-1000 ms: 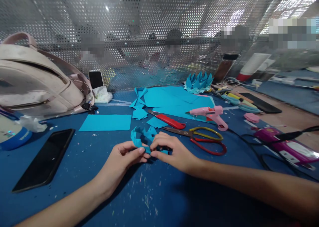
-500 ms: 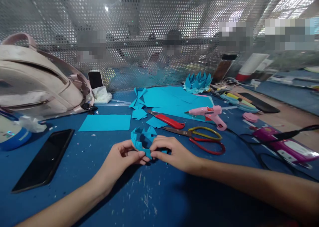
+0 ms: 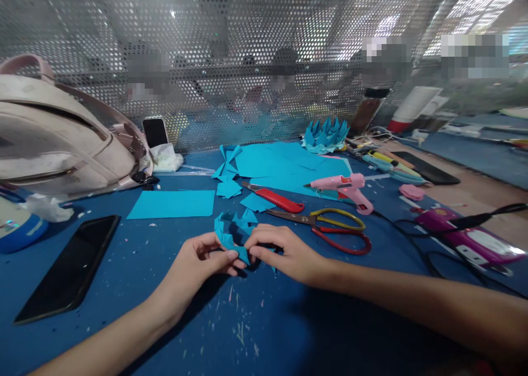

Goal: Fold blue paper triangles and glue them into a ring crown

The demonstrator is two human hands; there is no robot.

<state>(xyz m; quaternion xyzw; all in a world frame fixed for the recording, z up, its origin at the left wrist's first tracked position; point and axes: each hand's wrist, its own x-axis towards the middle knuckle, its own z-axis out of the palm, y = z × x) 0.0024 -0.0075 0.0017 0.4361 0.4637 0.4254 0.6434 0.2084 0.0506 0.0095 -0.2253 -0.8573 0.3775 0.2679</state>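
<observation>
Far left of the frame: pale backpack (image 3: pixel 61 139), its base at the table's left edge; below it a black phone (image 3: pixel 68 268) lying flat on the blue table (image 3: pixel 264 332). Left of centre: blue paper sheet (image 3: pixel 171 204), flat, with bare table between it and the hands. Lower centre: left hand (image 3: pixel 198 266), thumb and forefinger pinched shut on the folded blue paper piece (image 3: pixel 231 235), which sits low on the table at frame centre; right hand (image 3: pixel 284 252) closed on the same piece from the other side, fingertips meeting the left's. Bare table lies below both forearms. Right of centre: red utility knife (image 3: pixel 274 198), scissors (image 3: pixel 330 230) just beside the right hand, pink glue gun (image 3: pixel 344 189). Far right: magenta device (image 3: pixel 466 238) with black cable.
</observation>
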